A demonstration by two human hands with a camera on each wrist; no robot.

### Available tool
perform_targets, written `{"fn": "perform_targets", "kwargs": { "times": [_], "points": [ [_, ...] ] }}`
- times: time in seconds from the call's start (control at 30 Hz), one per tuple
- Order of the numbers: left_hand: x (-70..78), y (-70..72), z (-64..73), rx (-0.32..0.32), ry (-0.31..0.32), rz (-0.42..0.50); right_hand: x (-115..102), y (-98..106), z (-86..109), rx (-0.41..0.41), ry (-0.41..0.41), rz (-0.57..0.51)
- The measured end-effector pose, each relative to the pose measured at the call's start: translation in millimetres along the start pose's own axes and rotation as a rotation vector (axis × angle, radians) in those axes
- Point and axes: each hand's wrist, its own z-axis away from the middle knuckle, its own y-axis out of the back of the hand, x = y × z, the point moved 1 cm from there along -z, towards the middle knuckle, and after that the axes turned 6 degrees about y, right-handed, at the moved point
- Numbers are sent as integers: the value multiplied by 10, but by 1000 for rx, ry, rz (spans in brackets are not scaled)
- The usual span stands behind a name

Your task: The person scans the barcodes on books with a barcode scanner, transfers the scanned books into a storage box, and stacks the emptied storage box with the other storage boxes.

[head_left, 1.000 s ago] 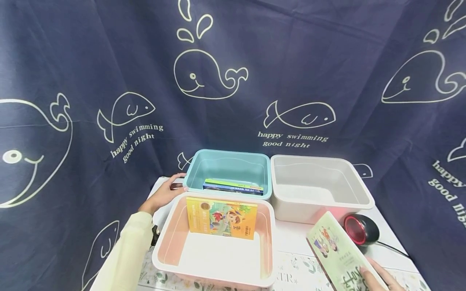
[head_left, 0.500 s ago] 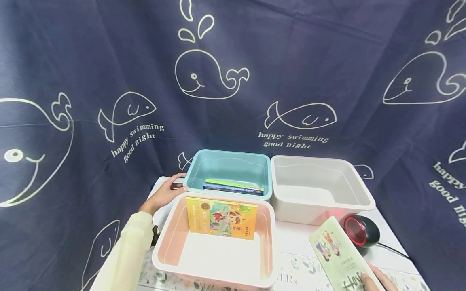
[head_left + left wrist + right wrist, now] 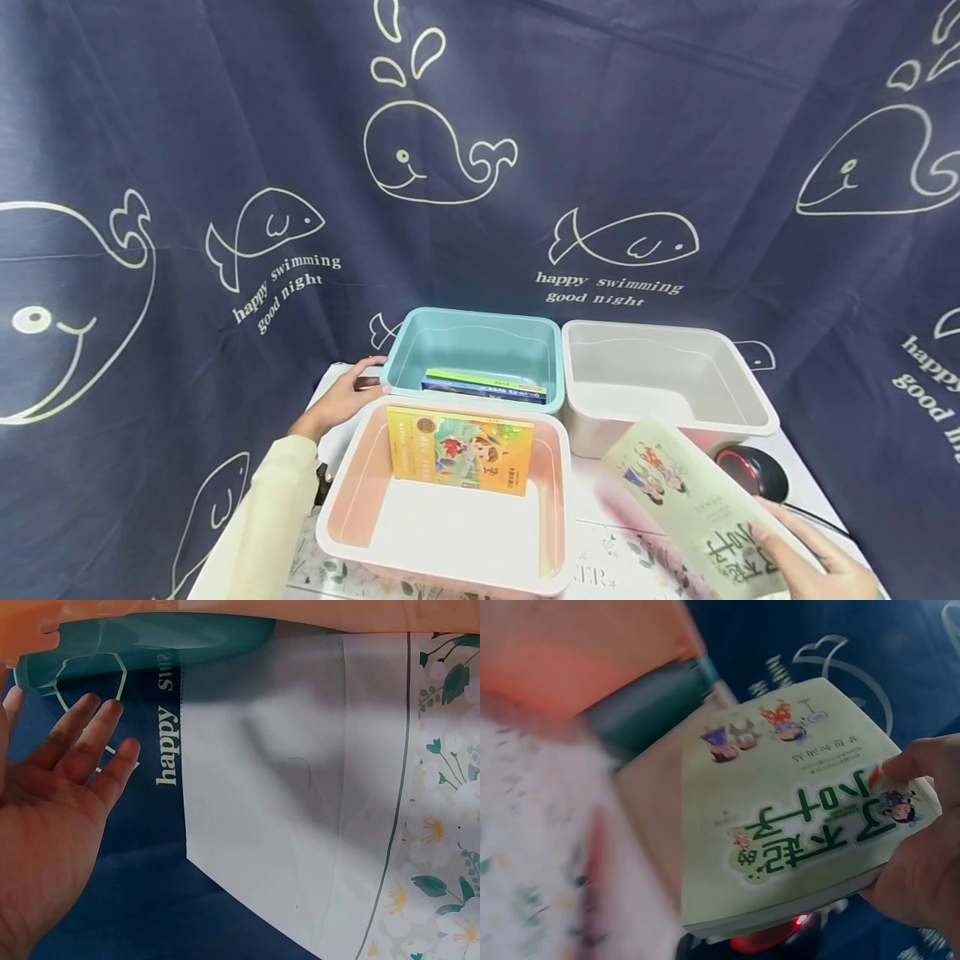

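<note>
In the head view my right hand (image 3: 817,550) grips the near end of a pale green children's book (image 3: 678,496), which is tilted above the table at the right. The right wrist view shows the thumb on the book's cover (image 3: 780,825) and fingers beneath. My left hand (image 3: 336,408) is at the left end of the teal bin (image 3: 480,340), its fingertips at the rim. In the left wrist view its fingers (image 3: 101,739) are loosely extended. An orange-yellow picture book (image 3: 465,450) stands against the far wall of the pink bin (image 3: 356,504).
Several thin books (image 3: 486,388) lie along the near side of the teal bin. A grey-white bin (image 3: 645,354) stands to its right. Behind the held book sits a black, red-ringed device (image 3: 753,477) with a cable. A blue whale-print curtain (image 3: 450,250) hangs behind the table.
My right hand has lifted the green book and brought it further into view, leftward, its far end moving toward the pink bin. My left hand stays at the teal bin.
</note>
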Motion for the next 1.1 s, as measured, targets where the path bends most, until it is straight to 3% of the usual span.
{"fn": "perform_targets", "kwargs": {
  "times": [0.13, 0.23, 0.4, 0.6, 0.73, 0.9, 1.1],
  "points": [
    [-12, -5, -10, 3, 1, 6, -363, -68, -11, 152, 5, -223],
    [-18, -15, -12, 4, 0, 6, -608, -72, -48, 165, 23, -221],
    [-11, -43, 4, 4, 5, 4, -868, -62, -237, 67, 171, -393],
    [18, -52, 31, 3, 13, -5, -1123, -184, -542, -18, 251, -554],
    [20, -49, 28, 5, 5, -4, -1265, -328, -711, -75, 261, -565],
    [7, -43, 0, 3, -2, -7, -1426, -552, -901, -101, 212, -494],
    [0, -12, -21, 11, 1, -18, -1586, -939, -1147, -146, 254, -476]
  ]
}}
